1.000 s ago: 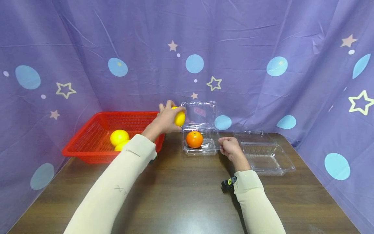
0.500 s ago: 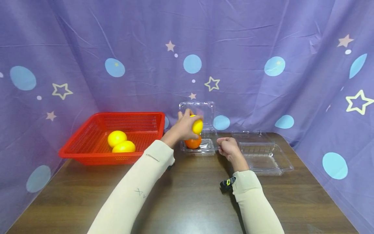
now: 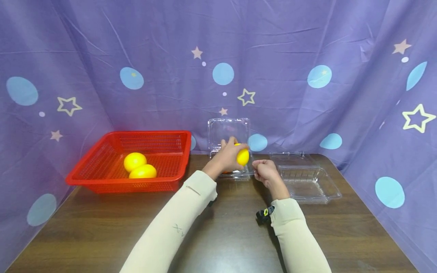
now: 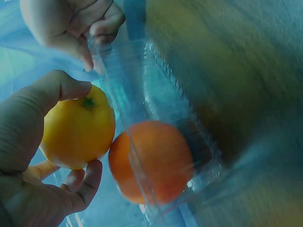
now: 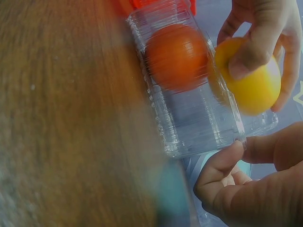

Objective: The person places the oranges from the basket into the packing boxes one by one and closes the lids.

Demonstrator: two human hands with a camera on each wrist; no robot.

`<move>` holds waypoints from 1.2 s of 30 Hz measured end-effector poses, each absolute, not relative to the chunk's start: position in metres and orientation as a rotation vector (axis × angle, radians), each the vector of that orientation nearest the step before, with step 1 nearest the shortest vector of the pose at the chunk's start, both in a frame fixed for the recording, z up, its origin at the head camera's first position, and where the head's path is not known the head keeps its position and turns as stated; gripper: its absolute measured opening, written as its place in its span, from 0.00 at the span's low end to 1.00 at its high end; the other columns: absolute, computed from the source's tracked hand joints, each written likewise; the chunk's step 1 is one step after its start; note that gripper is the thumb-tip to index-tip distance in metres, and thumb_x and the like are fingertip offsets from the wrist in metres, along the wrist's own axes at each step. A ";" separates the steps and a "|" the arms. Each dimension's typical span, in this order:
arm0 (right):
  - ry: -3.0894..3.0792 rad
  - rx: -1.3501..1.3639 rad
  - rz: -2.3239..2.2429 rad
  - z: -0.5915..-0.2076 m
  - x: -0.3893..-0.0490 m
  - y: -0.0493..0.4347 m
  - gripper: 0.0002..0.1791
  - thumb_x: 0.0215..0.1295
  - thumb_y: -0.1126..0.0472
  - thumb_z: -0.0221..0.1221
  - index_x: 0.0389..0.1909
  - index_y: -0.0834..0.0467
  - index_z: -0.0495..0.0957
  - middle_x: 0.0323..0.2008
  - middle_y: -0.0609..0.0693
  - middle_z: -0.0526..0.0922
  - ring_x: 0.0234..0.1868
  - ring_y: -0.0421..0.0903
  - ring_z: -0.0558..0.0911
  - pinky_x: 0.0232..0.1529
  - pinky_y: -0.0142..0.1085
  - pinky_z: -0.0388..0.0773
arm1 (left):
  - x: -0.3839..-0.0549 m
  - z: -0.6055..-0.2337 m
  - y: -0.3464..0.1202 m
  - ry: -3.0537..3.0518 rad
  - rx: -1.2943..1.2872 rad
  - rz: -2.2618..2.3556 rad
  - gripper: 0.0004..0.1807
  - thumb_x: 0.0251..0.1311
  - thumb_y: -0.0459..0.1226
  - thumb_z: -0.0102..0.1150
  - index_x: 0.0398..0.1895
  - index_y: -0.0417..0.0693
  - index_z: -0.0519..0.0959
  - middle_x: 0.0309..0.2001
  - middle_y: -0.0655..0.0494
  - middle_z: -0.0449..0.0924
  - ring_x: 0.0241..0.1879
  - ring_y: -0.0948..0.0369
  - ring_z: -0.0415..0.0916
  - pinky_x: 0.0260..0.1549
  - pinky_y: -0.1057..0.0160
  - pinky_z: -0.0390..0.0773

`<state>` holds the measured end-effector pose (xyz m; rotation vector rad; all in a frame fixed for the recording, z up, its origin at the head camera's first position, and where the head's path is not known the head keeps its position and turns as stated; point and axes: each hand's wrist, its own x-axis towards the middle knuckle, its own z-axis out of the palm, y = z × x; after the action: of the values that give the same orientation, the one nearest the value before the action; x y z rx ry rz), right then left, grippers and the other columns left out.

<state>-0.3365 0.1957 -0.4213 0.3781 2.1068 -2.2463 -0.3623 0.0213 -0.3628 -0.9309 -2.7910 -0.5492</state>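
Observation:
My left hand [image 3: 227, 157] grips a yellow citrus fruit [image 4: 79, 127] with a small green star-shaped stem mark, thumb on one side and fingers on the other. It holds the fruit at the opening of a clear plastic clamshell box [image 5: 191, 120], whose lid [image 3: 228, 131] stands up at the back. Inside the box lies an orange [image 5: 176, 57], mostly hidden behind the left hand in the head view. Thumb and finger of my right hand [image 3: 266, 172] pinch the box's rim at its right corner.
On the left stands a red plastic basket [image 3: 172, 161] holding two yellow fruits [image 3: 142, 171]. A second clear clamshell box [image 3: 308, 185] lies open to the right of the right hand. A purple curtain [image 3: 164, 94] hangs behind the brown table [image 3: 232, 227].
My left hand has carried the yellow citrus fruit rightward and down from beside the basket to the clamshell box, passing in front of the orange. My right hand keeps its pinch on the rim.

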 end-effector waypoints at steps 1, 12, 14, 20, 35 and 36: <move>2.105 0.378 -2.250 -0.421 -0.337 0.196 0.14 0.73 0.70 0.50 0.55 0.75 0.70 0.25 0.48 0.70 0.18 0.37 0.68 0.20 0.25 0.71 | -0.362 -0.364 0.023 -2.792 -0.925 -0.534 0.43 0.43 0.42 0.81 0.68 0.62 0.76 0.61 0.44 0.64 0.56 0.42 0.60 0.42 0.53 0.78; 2.089 0.385 -2.244 -0.422 -0.339 0.197 0.15 0.74 0.70 0.50 0.56 0.75 0.69 0.26 0.48 0.69 0.20 0.38 0.68 0.21 0.25 0.71 | -0.364 -0.374 0.033 -2.882 -0.854 -0.489 0.50 0.43 0.44 0.81 0.74 0.53 0.67 0.66 0.47 0.68 0.58 0.45 0.64 0.47 0.51 0.78; 2.092 0.382 -2.244 -0.422 -0.339 0.198 0.14 0.74 0.71 0.50 0.55 0.74 0.69 0.26 0.48 0.68 0.20 0.37 0.68 0.21 0.25 0.70 | -0.366 -0.375 0.034 -2.894 -0.860 -0.458 0.50 0.44 0.44 0.80 0.74 0.52 0.67 0.66 0.47 0.68 0.58 0.45 0.64 0.49 0.50 0.78; 2.097 0.380 -2.252 -0.422 -0.338 0.198 0.09 0.74 0.71 0.50 0.50 0.71 0.71 0.26 0.48 0.69 0.20 0.38 0.68 0.21 0.26 0.70 | -0.366 -0.375 0.040 -2.963 -0.879 -0.338 0.51 0.47 0.46 0.79 0.76 0.52 0.65 0.70 0.44 0.67 0.62 0.44 0.65 0.58 0.46 0.73; 2.087 0.376 -2.244 -0.423 -0.339 0.197 0.12 0.75 0.70 0.49 0.53 0.74 0.70 0.25 0.49 0.69 0.19 0.38 0.68 0.21 0.27 0.70 | -0.367 -0.383 0.038 -2.991 -0.988 -0.232 0.43 0.60 0.48 0.71 0.77 0.51 0.65 0.74 0.43 0.63 0.72 0.35 0.57 0.72 0.40 0.55; 2.084 0.377 -2.245 -0.423 -0.339 0.198 0.13 0.75 0.70 0.49 0.54 0.74 0.70 0.25 0.50 0.69 0.19 0.38 0.68 0.21 0.27 0.70 | -0.367 -0.383 0.037 -2.988 -1.008 -0.237 0.42 0.61 0.48 0.71 0.77 0.52 0.65 0.74 0.43 0.63 0.72 0.35 0.57 0.73 0.40 0.54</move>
<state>-0.3388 0.1978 -0.4232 0.3774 2.0839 -2.2450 -0.3670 0.0371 -0.3826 -1.0083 -2.9881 -0.2372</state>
